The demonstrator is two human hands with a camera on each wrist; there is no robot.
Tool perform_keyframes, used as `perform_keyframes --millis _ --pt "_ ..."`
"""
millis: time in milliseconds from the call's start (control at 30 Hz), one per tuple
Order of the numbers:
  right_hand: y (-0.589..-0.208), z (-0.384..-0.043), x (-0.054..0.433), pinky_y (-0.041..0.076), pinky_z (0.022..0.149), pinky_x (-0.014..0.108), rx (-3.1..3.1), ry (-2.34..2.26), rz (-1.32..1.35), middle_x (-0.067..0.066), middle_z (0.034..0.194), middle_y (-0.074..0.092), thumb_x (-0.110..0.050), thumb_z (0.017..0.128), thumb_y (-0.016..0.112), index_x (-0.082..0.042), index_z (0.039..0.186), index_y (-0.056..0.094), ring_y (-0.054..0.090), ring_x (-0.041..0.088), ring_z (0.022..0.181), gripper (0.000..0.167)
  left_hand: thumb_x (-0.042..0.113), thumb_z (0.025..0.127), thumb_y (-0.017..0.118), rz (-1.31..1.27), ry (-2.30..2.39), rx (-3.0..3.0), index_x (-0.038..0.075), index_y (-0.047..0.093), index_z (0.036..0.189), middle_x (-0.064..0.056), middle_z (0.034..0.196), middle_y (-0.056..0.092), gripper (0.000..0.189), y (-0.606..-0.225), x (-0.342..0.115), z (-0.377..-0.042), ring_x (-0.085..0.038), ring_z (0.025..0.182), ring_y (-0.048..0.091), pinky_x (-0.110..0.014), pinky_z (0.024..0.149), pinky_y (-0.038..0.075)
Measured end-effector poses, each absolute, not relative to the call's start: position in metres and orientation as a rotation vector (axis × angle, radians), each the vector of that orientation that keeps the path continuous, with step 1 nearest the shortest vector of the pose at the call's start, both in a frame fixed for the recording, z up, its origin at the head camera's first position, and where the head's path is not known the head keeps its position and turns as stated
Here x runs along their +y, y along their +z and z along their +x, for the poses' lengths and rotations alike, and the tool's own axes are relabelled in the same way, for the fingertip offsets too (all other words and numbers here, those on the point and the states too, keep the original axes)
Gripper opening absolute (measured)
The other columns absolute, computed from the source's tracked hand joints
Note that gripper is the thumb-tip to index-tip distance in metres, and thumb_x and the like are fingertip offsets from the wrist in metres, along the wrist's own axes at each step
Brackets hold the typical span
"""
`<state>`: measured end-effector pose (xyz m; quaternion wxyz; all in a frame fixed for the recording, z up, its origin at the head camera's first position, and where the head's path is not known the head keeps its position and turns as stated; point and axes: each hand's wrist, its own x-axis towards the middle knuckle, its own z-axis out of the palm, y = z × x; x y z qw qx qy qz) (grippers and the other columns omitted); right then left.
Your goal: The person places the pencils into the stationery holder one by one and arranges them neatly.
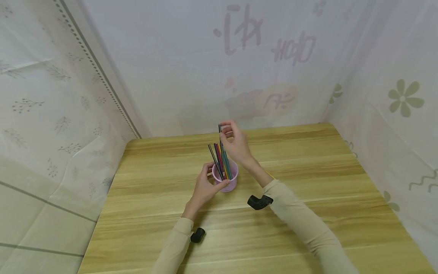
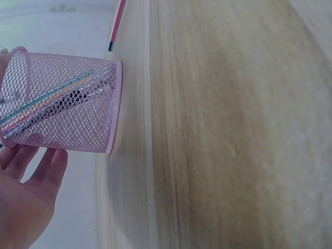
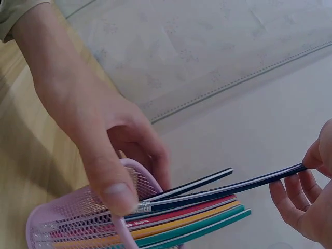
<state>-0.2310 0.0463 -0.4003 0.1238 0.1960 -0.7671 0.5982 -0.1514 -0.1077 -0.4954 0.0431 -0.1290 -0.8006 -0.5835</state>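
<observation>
A pink-purple mesh pencil cup (image 1: pixel 234 185) stands on the wooden table, holding several striped pencils in black, red, yellow and teal (image 3: pixel 207 228). My left hand (image 1: pixel 205 189) grips the cup from the side, its thumb (image 3: pixel 118 197) over the rim and its other fingers round the far wall. Above the cup, my right hand (image 1: pixel 237 144) pinches the upper end of a dark pencil with a white stripe (image 3: pixel 249 182). That pencil slants down to the cup's mouth, where a silver band (image 3: pixel 143 207) shows near the rim. Another dark striped pencil (image 1: pixel 213 156) leans beside it.
A red stick with a dark blue end (image 2: pixel 117 26) shows beyond the cup in the left wrist view. Part of a yellow stick (image 1: pixel 271 175) shows by the right forearm. Patterned white cloth (image 1: pixel 164 76) hangs round the table's (image 1: pixel 147 228) back and sides.
</observation>
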Motion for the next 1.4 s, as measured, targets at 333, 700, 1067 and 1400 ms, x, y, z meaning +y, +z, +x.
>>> perform_keyframes --millis 333,700,1067,1400 --pt "-0.417 -0.226 0.039 0.058 0.068 0.028 -2.266 1.783 0.582 0.021 0.101 0.066 0.003 0.095 0.058 -0.002 0.126 0.057 0.068 0.034 0.085 0.031 0.012 0.080 0.087 -0.413 -1.802 -2.442 -0.005 0.046 0.140 -0.023 0.133 0.058 0.075 -0.496 -0.108 -0.152 -0.039 0.120 0.058 -0.051 0.102 0.054" --pt "-0.435 -0.222 0.036 0.060 0.068 0.030 -2.363 1.727 0.610 0.017 0.100 0.065 -0.001 0.096 0.059 -0.002 0.128 0.056 0.066 0.026 0.083 0.032 0.012 0.082 0.086 -0.425 -1.832 -2.453 -0.006 0.044 0.141 -0.024 0.135 0.057 0.074 -0.495 -0.107 -0.153 -0.040 0.122 0.057 -0.051 0.103 0.053" --pt "-0.447 -0.217 0.035 0.060 0.080 0.034 -2.476 1.684 0.655 0.017 0.103 0.064 -0.001 0.097 0.058 0.000 0.125 0.056 0.066 0.029 0.090 0.028 0.012 0.080 0.087 -0.391 -1.845 -2.421 0.008 0.046 0.142 -0.015 0.135 0.058 0.074 -0.528 -0.109 -0.165 -0.032 0.123 0.057 -0.049 0.103 0.054" --pt "-0.445 -0.218 0.041 0.060 0.073 0.031 -2.498 1.693 0.579 0.014 0.105 0.065 -0.005 0.100 0.056 -0.003 0.124 0.057 0.066 0.026 0.093 0.025 0.014 0.080 0.087 -0.396 -1.841 -2.430 0.006 0.044 0.144 -0.018 0.137 0.057 0.078 -0.534 -0.112 -0.167 -0.036 0.124 0.056 -0.050 0.104 0.053"
